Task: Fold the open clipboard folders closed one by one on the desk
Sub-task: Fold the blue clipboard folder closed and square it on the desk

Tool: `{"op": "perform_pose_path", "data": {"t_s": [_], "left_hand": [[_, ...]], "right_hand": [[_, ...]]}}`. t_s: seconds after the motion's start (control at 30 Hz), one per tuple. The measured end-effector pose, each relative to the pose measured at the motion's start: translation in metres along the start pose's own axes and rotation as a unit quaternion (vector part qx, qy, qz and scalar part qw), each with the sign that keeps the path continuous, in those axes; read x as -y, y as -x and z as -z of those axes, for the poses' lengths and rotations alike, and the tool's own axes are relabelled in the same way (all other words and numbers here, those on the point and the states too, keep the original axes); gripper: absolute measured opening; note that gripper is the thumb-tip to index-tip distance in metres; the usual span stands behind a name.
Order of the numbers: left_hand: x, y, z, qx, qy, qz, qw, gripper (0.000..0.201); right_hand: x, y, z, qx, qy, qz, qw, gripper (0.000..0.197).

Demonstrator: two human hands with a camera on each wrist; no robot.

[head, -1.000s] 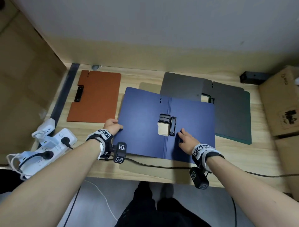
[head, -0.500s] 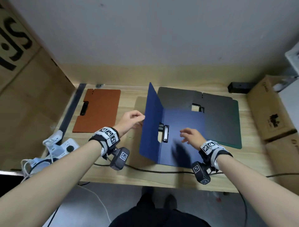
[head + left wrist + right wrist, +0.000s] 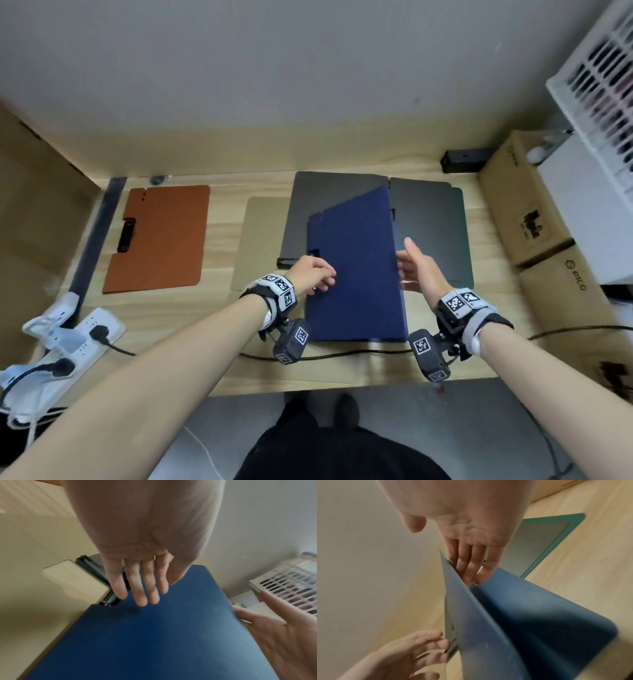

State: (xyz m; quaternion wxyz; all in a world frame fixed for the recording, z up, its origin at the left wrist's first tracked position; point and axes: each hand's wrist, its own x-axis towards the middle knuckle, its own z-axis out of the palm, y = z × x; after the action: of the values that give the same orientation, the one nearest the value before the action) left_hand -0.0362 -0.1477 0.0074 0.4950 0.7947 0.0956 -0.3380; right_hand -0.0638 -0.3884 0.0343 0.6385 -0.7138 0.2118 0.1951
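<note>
Slanting half-folded, matte blue folder [image 3: 356, 274] has both hands' fingers [image 3: 137, 588] seemingly relaxed.

Blue folder's [image 3: 356, 274] upright left cover now nearly closed.

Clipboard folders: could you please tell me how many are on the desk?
5: orange folder closed at left, blue folder centre between the hands, grey folder open beneath it, green folder's edge underneath, tan folder partly hidden; more may be hidden.
</note>
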Motion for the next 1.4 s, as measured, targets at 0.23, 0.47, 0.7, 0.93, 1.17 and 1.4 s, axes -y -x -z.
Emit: {"op": "perform_pose_path", "data": {"t_s": [0.23,0.47,0.7,0.93,1.17,1.4], "left_hand": [[0.056,-0.033,-0.019,-0.101,-0.113,0.091,0.984,0.032],[0.069,-0.046,-0.030,-0.117,-0.053,0.104,0.986,0.042],[0.064,-0.038,-0.014,-0.106,-0.027,0.120,0.987,0.050],[0.071,-0.026,0.026,-0.099,0.042,0.120,0.987,0.065],[0.092,-0.029,0.122,-0.131,0.071,0.081,0.985,0.067],[0.164,-0.025,0.245,-0.229,0.110,0.064,0.965,0.062]], "right_hand": [[-0.070,-0.037,0.019,-0.113,0.194,-0.012,0.974,0.031],[-0.118,-0.071,0.007,-0.092,0.279,-0.035,0.955,0.059],[-0.100,-0.066,-0.008,-0.114,0.370,-0.030,0.922,0.036],[-0.080,-0.063,-0.030,-0.122,0.201,-0.052,0.971,0.048],[-0.036,-0.085,-0.116,-0.127,0.180,0.011,0.975,0.048],[-0.022,-0.130,-0.257,-0.065,0.167,0.023,0.984,0.051]]}}
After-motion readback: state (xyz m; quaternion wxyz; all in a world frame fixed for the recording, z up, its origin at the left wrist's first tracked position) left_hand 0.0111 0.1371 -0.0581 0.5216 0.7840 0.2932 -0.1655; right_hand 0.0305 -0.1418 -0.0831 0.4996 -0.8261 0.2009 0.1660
